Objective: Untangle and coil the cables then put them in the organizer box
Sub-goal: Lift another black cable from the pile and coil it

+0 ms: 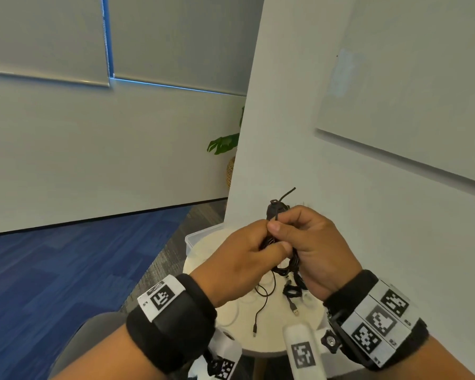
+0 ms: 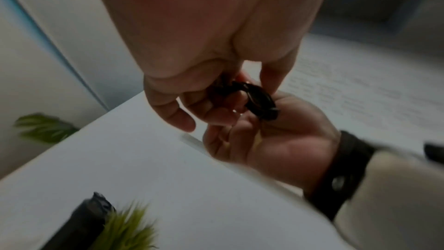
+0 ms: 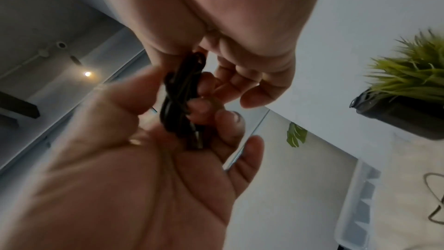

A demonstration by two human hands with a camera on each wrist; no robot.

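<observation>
A black cable bundle (image 1: 281,266) is held above the round white table (image 1: 274,341) by both hands. My left hand (image 1: 269,239) grips its middle with thumb and curled fingers. My right hand (image 1: 285,223) pinches the upper part, where a tie end (image 1: 287,193) sticks up. In the left wrist view the coil (image 2: 260,102) sits between my left hand (image 2: 211,105) and the right palm. In the right wrist view the bundle (image 3: 180,102), with a plug at its lower end, lies between my right hand (image 3: 230,86) and the left palm. The clear organizer box (image 1: 196,238) stands behind the hands.
Loose black cables (image 1: 261,305) with USB plugs and a small coiled cable (image 1: 292,292) lie on the table. A grassy plant in a black pot (image 3: 408,86) stands nearby. A white wall panel rises right behind the table. Blue carpet lies to the left.
</observation>
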